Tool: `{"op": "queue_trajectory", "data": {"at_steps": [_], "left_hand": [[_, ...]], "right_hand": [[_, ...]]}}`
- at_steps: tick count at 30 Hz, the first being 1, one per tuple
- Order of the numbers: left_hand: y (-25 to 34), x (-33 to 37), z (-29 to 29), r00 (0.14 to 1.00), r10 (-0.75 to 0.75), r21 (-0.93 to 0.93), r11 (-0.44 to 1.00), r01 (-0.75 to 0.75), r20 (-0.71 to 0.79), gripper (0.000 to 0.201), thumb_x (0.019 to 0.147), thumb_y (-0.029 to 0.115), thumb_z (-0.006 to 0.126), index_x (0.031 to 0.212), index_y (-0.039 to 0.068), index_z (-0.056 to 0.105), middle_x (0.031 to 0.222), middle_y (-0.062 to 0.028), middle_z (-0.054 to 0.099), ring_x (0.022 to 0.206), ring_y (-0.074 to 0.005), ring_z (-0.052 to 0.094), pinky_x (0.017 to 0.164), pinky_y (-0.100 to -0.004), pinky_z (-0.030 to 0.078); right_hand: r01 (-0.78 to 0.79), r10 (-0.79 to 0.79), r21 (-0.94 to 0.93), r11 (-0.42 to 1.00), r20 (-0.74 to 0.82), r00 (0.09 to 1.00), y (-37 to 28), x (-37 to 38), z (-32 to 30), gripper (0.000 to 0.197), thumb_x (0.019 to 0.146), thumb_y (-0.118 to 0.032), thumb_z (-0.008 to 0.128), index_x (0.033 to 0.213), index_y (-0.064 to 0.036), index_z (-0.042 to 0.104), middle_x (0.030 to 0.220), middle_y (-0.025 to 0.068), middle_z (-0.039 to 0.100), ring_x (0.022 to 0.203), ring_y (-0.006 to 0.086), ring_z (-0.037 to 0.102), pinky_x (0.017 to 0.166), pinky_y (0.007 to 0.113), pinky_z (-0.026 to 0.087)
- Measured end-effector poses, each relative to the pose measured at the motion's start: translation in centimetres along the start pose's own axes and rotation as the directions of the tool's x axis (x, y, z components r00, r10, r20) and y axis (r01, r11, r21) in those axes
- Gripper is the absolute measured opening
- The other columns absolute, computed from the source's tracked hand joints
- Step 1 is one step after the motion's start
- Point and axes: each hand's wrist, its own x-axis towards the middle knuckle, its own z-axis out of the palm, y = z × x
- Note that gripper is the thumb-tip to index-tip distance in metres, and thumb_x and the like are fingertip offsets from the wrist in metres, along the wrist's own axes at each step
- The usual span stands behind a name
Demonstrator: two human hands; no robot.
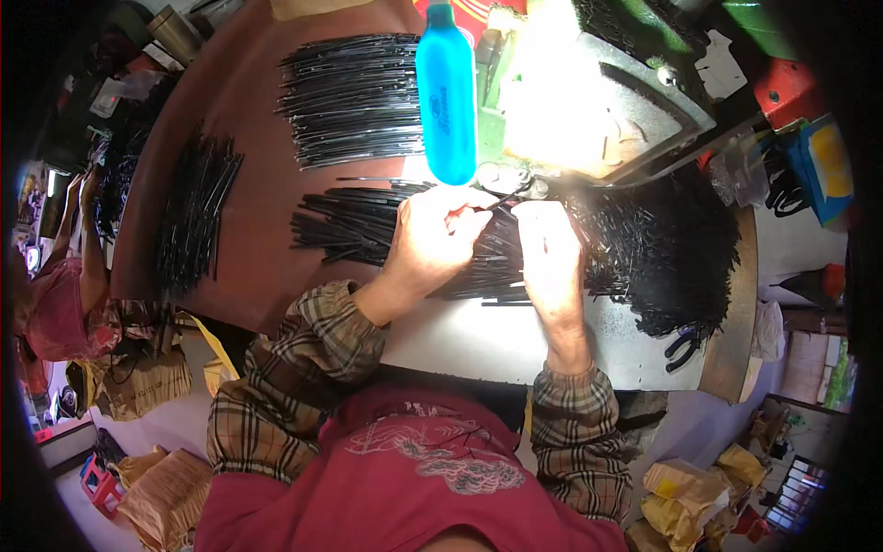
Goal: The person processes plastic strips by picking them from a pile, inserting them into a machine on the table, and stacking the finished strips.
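A thin black strip (501, 201) runs up from the fingertips of my left hand (430, 237) toward small round metal parts (492, 175) at the machine's near edge. My left fingers are pinched together on it. Just to the right, my right hand (552, 253) has thumb and fingers closed near the strip's other end; glare hides what lies between them. Beneath both hands spreads a loose row of long black strips (340, 225). Right of them, a dense tangled heap of black strips (681, 248) covers the table end. A blue bottle (448, 110) stands just beyond my left hand.
Brightly lit, the machine (644, 110) fills the far right. Two more bundles of black strips, a far bundle (354, 97) and a left bundle (195, 207), lie on the brown table surface (262, 239). Dark-handled pliers (681, 351) rest by the right edge. Another person (69, 294) is at far left.
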Motion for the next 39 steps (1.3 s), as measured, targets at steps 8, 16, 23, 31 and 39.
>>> {"op": "queue_trajectory", "data": {"at_steps": [8,16,23,31,39], "left_hand": [[-0.7,-0.3,0.1,0.999,-0.034,-0.013,0.999,0.034,0.005,0.019,0.079,0.003,0.068,0.098,0.001,0.068,0.070,0.0022,0.058,0.060,-0.0020,0.045,0.053,-0.0184,0.038],[-0.9,-0.4,0.1,0.998,-0.057,-0.048,0.997,0.059,0.026,0.019,0.080,0.002,0.067,0.100,0.001,0.068,0.072,0.0041,0.057,0.060,-0.0009,0.043,0.052,-0.0172,0.036],[-0.7,-0.2,-0.3,1.000,0.002,-0.035,0.999,-0.001,0.007,0.019,0.081,0.004,0.069,0.100,0.002,0.069,0.074,0.0034,0.058,0.061,-0.0019,0.045,0.053,-0.0175,0.037],[-0.5,0.2,-0.4,0.998,0.052,0.012,0.999,-0.051,-0.037,0.014,0.076,0.004,0.068,0.090,0.002,0.069,0.069,-0.0123,0.064,0.058,-0.0208,0.060,0.058,-0.0307,0.048],[-0.4,1.1,-0.8,0.982,0.180,-0.061,0.982,-0.177,0.053,0.021,0.081,-0.001,0.066,0.102,-0.001,0.068,0.092,-0.0102,0.067,0.084,-0.0141,0.061,0.077,-0.0260,0.049]], "right_hand": [[0.047,-0.057,-0.200,0.979,-0.041,0.998,-0.7,-0.1,0.2,0.014,0.091,-0.007,0.055,0.098,0.0018,0.063,0.067,0.0106,0.060,0.056,0.0120,0.055,0.053,0.028,0.045],[-0.104,0.103,0.053,0.993,0.015,0.995,0.2,-0.5,0.3,0.016,0.092,-0.009,0.054,0.100,-0.0005,0.065,0.060,0.0037,0.058,0.052,0.0067,0.052,0.050,0.023,0.043],[-0.218,0.184,0.262,0.940,0.145,0.972,-0.4,-0.4,-0.5,0.021,0.090,-0.003,0.048,0.103,0.0059,0.061,0.072,-0.0017,0.053,0.059,0.0018,0.044,0.053,0.017,0.037],[-0.203,0.182,0.175,0.963,0.129,0.975,-0.3,-0.1,-0.5,0.019,0.091,-0.004,0.052,0.104,0.0061,0.061,0.076,-0.0020,0.053,0.064,0.0027,0.044,0.055,0.017,0.037],[-0.171,0.111,0.439,0.882,0.159,0.981,0.3,0.4,-0.6,0.016,0.094,-0.012,0.053,0.098,0.0009,0.063,0.069,-0.0055,0.049,0.059,0.0019,0.040,0.051,0.018,0.033]]}}
